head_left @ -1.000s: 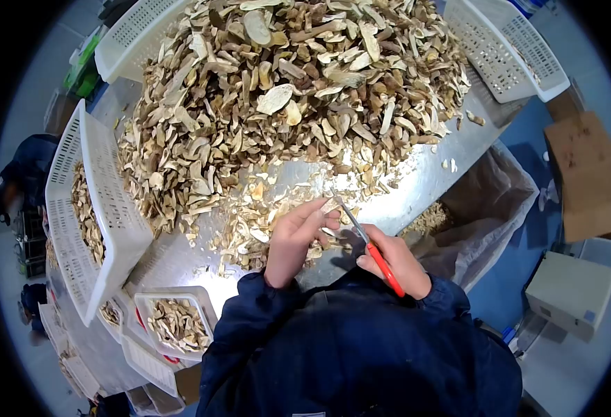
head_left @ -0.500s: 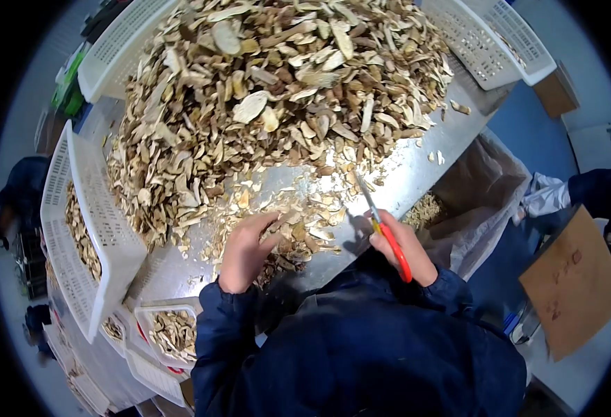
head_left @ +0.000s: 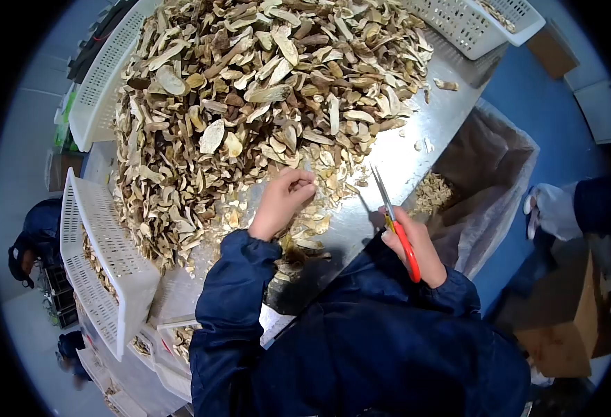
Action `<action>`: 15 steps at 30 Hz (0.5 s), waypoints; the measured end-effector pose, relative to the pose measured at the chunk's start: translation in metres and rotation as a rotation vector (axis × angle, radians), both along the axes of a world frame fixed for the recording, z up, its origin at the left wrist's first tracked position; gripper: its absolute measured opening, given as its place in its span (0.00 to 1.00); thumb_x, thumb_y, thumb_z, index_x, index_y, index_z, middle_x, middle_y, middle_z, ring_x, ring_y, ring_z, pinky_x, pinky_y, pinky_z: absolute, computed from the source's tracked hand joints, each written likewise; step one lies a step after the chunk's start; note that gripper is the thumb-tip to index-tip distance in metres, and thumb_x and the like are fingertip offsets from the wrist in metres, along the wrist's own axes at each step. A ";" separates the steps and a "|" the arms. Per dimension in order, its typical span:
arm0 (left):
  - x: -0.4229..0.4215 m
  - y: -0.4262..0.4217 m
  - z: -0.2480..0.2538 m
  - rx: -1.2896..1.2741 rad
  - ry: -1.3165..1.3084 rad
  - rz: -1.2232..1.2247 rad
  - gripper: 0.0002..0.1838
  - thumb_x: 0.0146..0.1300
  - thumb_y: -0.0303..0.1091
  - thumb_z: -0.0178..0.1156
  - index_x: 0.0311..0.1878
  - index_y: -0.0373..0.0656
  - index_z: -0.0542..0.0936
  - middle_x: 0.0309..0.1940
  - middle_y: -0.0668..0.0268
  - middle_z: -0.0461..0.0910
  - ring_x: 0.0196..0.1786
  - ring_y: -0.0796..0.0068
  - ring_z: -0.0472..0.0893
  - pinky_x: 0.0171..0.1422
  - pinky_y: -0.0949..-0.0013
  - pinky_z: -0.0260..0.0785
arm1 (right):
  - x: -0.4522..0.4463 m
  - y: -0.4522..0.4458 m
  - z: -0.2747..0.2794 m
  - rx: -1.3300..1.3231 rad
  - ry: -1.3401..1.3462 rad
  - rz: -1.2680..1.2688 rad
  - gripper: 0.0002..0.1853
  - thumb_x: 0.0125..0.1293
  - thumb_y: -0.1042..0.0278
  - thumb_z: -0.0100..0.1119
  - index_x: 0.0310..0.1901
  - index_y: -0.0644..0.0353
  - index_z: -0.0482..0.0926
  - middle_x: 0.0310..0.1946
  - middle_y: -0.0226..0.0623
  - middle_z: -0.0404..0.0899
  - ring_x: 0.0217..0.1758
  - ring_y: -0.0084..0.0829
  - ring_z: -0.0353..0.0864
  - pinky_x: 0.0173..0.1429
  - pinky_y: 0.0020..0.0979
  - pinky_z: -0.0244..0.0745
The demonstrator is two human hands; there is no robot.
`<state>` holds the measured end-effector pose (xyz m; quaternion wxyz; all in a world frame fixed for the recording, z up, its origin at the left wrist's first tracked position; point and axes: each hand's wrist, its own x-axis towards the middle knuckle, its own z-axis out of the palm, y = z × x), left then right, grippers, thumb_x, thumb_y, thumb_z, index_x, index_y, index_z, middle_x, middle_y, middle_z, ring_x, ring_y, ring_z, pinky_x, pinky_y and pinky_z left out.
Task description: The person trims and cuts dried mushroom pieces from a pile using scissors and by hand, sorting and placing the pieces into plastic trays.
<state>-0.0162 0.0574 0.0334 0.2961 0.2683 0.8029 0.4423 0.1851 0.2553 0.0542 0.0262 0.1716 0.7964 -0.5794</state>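
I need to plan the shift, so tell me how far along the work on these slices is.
Probably far from finished. Possibly done: slices in the left basket and small bits in the lined bin. In hand: the right hand holds scissors; the left hand is at the pile's near edge, its grip unclear. Apparently left: the big pile.

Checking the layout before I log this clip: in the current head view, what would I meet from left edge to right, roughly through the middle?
Person in dark clothing → white perforated basket → left hand → red-handled scissors in the right hand → cardboard box.
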 end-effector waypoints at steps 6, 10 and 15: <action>0.016 -0.019 0.011 0.616 -1.121 0.216 0.17 0.74 0.33 0.49 0.60 0.33 0.68 0.48 0.55 0.78 0.48 0.69 0.82 0.52 0.68 0.78 | -0.013 -0.001 -0.003 0.018 -0.038 0.096 0.25 0.62 0.60 0.65 0.56 0.64 0.70 0.29 0.49 0.74 0.34 0.48 0.78 0.40 0.36 0.71; 0.027 -0.015 0.021 0.477 -0.948 0.256 0.16 0.75 0.35 0.47 0.58 0.34 0.71 0.46 0.56 0.80 0.41 0.75 0.82 0.45 0.74 0.76 | -0.014 -0.008 -0.001 0.206 0.078 0.187 0.30 0.58 0.56 0.68 0.57 0.64 0.69 0.33 0.49 0.77 0.38 0.50 0.78 0.42 0.39 0.73; 0.037 -0.021 0.035 0.294 -0.666 0.155 0.16 0.72 0.35 0.49 0.55 0.33 0.74 0.39 0.58 0.83 0.35 0.78 0.81 0.37 0.78 0.72 | -0.016 -0.018 0.007 0.371 0.188 0.268 0.36 0.51 0.54 0.73 0.58 0.63 0.69 0.37 0.46 0.76 0.43 0.48 0.75 0.48 0.42 0.71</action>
